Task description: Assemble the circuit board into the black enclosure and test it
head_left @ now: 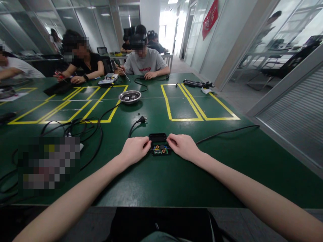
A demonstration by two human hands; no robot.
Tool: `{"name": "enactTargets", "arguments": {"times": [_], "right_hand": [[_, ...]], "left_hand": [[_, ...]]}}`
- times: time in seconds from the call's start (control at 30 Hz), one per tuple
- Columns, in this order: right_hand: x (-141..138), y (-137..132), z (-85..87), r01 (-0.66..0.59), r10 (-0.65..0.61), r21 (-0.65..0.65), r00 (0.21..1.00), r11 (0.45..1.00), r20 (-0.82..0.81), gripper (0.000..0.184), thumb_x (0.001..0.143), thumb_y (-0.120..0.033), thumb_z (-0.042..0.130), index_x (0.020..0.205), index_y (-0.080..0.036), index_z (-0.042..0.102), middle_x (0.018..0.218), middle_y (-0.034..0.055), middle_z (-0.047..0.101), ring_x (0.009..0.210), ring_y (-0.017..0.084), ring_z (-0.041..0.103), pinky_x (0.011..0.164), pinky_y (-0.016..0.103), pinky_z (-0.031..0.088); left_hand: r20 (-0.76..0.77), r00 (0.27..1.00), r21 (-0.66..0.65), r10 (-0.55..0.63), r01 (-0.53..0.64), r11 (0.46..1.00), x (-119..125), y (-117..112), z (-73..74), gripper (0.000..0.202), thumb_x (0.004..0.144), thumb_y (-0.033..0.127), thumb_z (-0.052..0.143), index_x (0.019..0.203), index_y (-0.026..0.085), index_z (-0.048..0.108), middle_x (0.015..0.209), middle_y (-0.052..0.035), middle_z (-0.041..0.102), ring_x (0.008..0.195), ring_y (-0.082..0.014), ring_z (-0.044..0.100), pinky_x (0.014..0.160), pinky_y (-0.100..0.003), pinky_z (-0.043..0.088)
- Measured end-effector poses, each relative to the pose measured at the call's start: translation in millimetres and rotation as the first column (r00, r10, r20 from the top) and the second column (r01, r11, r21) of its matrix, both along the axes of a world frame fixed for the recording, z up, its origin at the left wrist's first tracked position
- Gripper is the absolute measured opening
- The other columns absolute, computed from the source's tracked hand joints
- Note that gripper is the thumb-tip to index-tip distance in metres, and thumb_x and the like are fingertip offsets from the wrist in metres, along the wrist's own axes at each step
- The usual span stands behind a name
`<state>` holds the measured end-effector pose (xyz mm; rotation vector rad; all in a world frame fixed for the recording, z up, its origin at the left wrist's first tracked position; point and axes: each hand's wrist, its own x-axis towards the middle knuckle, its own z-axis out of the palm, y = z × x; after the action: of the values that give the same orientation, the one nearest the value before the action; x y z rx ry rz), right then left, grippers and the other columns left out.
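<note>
My two hands meet over a small opened electronics case near the middle of the green table [156, 188], straight in front of me. My left hand [135, 150] is curled, thumb and forefinger closed on the left end of the black plastic shell [157, 137]; my right hand [183, 146] mirrors it, fingertips closed on the right end – how firmly I pinch, I cannot tell. The shell sits just beyond the populated circuit board [158, 152], which shows its components and ring-shaped coils [163, 151] and lies in the dark lower half between my hands, nearer to me.

To handle this well, I judge that both ends want the same light pressure, so the shell doesn't tip to one side. Fingertips belong on the plastic edges only – the coils and small parts look easy to knock or bend. A black cord with a plug [143, 119] runs down behind my left hand, and another cable [227, 133] leads away past my right; I can't see where either ends near the case, so slack on both sides seems wise. The metal bowl [120, 97] with small metal parts in it sits well apart, safe from my elbows
</note>
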<state>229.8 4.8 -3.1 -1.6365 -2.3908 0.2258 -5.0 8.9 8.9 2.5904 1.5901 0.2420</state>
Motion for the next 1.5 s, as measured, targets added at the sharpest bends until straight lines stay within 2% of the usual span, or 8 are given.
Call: {"name": "enactTargets", "arguments": {"times": [0.27,0.43,0.53,0.67,0.83,1.13,1.37,1.5], "right_hand": [[-7.1,4.1,2.9,0.117,-0.117,0.013,0.993,0.993,-0.012,0.016,0.098,-0.025,0.056,0.108,-0.021,0.068,0.069,0.0003,0.068,0.064,0.019,0.064,0.059,0.027,0.030],[-0.2,10.8,-6.8,-0.074,0.081,0.061,0.990,0.995,-0.112,0.035,0.101,-0.020,0.049,0.131,-0.023,0.066,0.097,0.0051,0.073,0.079,0.018,0.069,0.072,0.027,0.045],[8.5,14.1,-12.4,-0.154,0.164,0.068,0.971,0.986,-0.172,0.035,0.102,-0.021,0.048,0.130,-0.024,0.069,0.110,0.0073,0.070,0.088,0.019,0.069,0.079,0.030,0.051],[19.5,16.6,-15.6,-0.212,0.236,0.104,0.906,0.972,-0.351,0.026,0.099,-0.023,0.056,0.119,-0.023,0.072,0.117,0.0081,0.069,0.093,0.019,0.067,0.085,0.034,0.054],[23.1,16.1,-15.7,-0.203,0.189,0.022,0.860,0.979,-0.474,0.037,0.093,-0.019,0.063,0.130,-0.021,0.066,0.104,0.0054,0.072,0.072,0.015,0.058,0.075,0.033,0.053],[14.2,11.7,-15.8,-0.263,0.235,0.065,0.688,0.963,-0.686,0.038,0.092,-0.016,0.057,0.126,-0.025,0.071,0.118,0.0084,0.064,0.098,0.019,0.066,0.084,0.035,0.060],[14.5,12.6,-16.9,-0.242,0.194,-0.007,0.795,0.970,-0.575,0.031,0.095,-0.020,0.059,0.123,-0.019,0.071,0.106,0.0076,0.074,0.077,0.016,0.063,0.076,0.033,0.057],[14.4,9.7,-12.8,-0.298,0.295,0.094,0.756,0.950,-0.584,0.028,0.099,-0.021,0.053,0.120,-0.020,0.070,0.111,0.0096,0.073,0.093,0.020,0.068,0.082,0.035,0.057]], "left_hand": [[-0.039,0.998,0.006,0.053,-0.053,0.999,2.9,3.0,1.0,0.027,0.104,0.034,0.046,0.094,0.021,0.069,0.078,-0.0045,0.073,0.071,-0.0216,0.068,0.061,-0.027,0.036],[0.113,0.990,0.054,-0.079,0.074,0.996,-7.0,10.2,-2.5,0.035,0.104,0.037,0.048,0.133,0.024,0.062,0.094,-0.0042,0.072,0.079,-0.0207,0.070,0.069,-0.028,0.048],[0.167,0.948,0.060,-0.271,0.264,0.963,-13.1,9.9,-3.9,0.036,0.102,0.047,0.053,0.120,0.022,0.070,0.107,-0.0081,0.069,0.088,-0.0217,0.069,0.079,-0.033,0.054],[0.207,0.912,0.097,-0.353,0.340,0.935,-15.5,5.7,-6.5,0.045,0.088,0.051,0.072,0.121,0.021,0.071,0.110,-0.0100,0.067,0.098,-0.0265,0.066,0.088,-0.040,0.056],[0.225,0.900,0.109,-0.374,0.358,0.927,-14.8,4.8,-10.2,0.040,0.090,0.044,0.071,0.124,0.021,0.070,0.111,-0.0104,0.068,0.100,-0.0262,0.065,0.090,-0.042,0.056],[0.253,0.882,0.127,-0.398,0.377,0.917,-18.1,8.5,-8.7,0.035,0.086,0.045,0.077,0.111,0.021,0.072,0.117,-0.0112,0.070,0.106,-0.0272,0.067,0.095,-0.041,0.057],[0.340,0.874,0.074,-0.347,0.343,0.936,-18.6,8.2,-9.2,0.032,0.082,0.043,0.078,0.102,0.021,0.067,0.122,-0.0109,0.068,0.107,-0.0256,0.068,0.094,-0.037,0.056],[0.382,0.874,0.026,-0.299,0.314,0.949,-18.9,9.3,-10.7,0.034,0.080,0.044,0.079,0.095,0.021,0.059,0.106,-0.0068,0.069,0.091,-0.0217,0.066,0.081,-0.033,0.054]]}}
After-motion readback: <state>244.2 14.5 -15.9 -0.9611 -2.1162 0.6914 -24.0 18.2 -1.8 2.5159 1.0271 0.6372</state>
